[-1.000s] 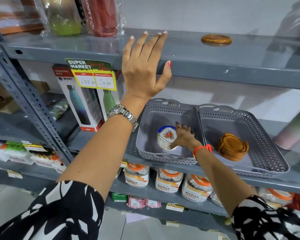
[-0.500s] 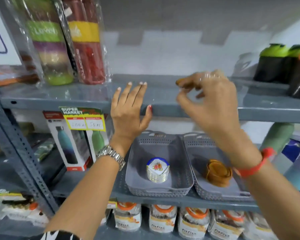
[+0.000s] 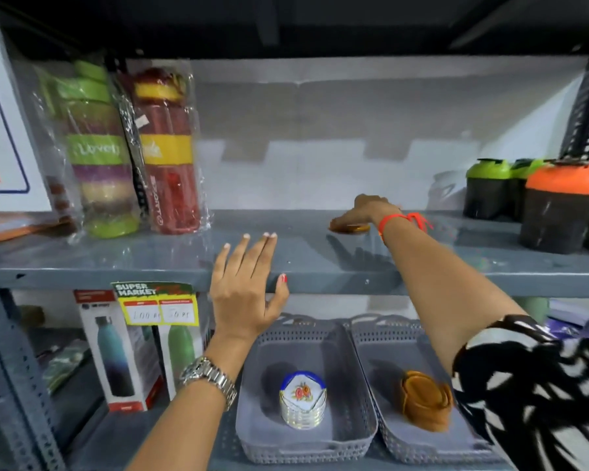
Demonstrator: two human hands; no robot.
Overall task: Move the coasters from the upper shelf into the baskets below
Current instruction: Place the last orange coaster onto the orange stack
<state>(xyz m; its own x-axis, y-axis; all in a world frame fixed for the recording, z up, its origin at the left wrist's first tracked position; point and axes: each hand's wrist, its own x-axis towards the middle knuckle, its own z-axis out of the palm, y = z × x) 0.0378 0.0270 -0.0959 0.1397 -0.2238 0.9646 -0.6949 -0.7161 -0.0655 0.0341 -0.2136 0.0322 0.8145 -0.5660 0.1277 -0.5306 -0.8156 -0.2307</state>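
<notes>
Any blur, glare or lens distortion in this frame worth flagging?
Head view: the right hand on the wooden coaster is softly blurred; plastic wrap on the bottles glints; wide-angle bending bows the upper shelf edge; arm shadows fall across it.

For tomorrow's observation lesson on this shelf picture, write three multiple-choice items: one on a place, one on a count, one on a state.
1. Where does the stack of white flowered coasters sit?
A. in the left basket
B. on the upper shelf
C. in the right basket

2. How many grey baskets stand on the lower shelf?
A. one
B. two
C. three

3. What is the left hand doing?
A. gripping a bottle
B. holding a coaster
C. resting open against the shelf edge

Answers: 1 A, the white stack stands in the left basket beside the brown coasters. 2 B, two baskets sit side by side. 3 C, its fingers are spread and hold nothing, while the right hand covers a brown coaster above.
</notes>
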